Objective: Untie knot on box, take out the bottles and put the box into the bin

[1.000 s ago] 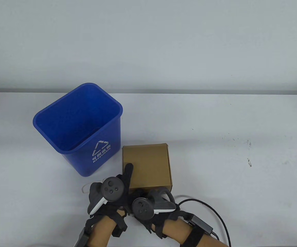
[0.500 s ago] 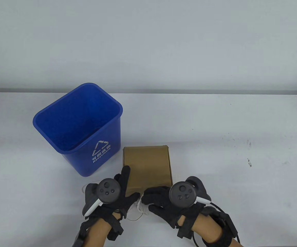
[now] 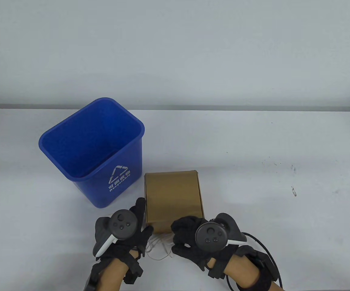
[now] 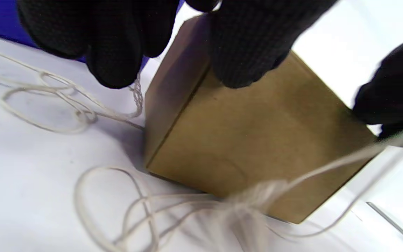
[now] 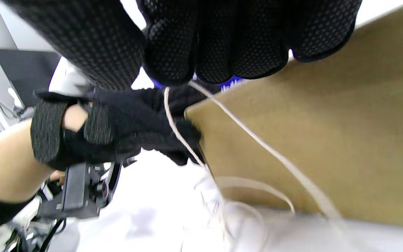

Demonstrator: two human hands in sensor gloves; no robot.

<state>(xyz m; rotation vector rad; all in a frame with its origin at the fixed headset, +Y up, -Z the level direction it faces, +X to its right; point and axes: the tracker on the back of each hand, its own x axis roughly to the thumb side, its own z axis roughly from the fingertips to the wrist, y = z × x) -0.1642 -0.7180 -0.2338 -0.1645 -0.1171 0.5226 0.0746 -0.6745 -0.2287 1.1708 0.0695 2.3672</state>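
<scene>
Setting: white counter (image 3: 253, 145) under a plain pale wall, seen from above; some dark specks at right centre of the table view.
Bin: blue bin (image 3: 91, 151) stands upright and open at left centre of the frame, just beside the box's left edge.
Box: brown cardboard box (image 3: 173, 197) sits closed on the counter at lower centre, its near face turned to the hands.
String: pale string (image 3: 158, 247) lies in loose loops on the counter in front of the box, between the two hands; no strand shows across the lid.
Left hand: left hand (image 3: 123, 233) rests at the box's near left corner, fingers (image 4: 243, 52) fairly straight against the cardboard, steadying it and not curled round anything I can make out.
Right hand: right hand (image 3: 193, 236) is at the near right corner, fingers (image 5: 208, 45) bunched and pinching a strand of string that runs down past the box face.
Change: a second ago both hands were crowded together at the box's front edge; since then the right hand has swung out to the right and the string has spilled into a slack tangle in the gap.
Meaning: I judge the knot undone, or nearly so; one bunched snarl near the box in the left wrist view is too blurred to call.
Remaining: string to be drawn clear, lid to be opened, bottles (none visible) taken out, box dropped in the bin.
</scene>
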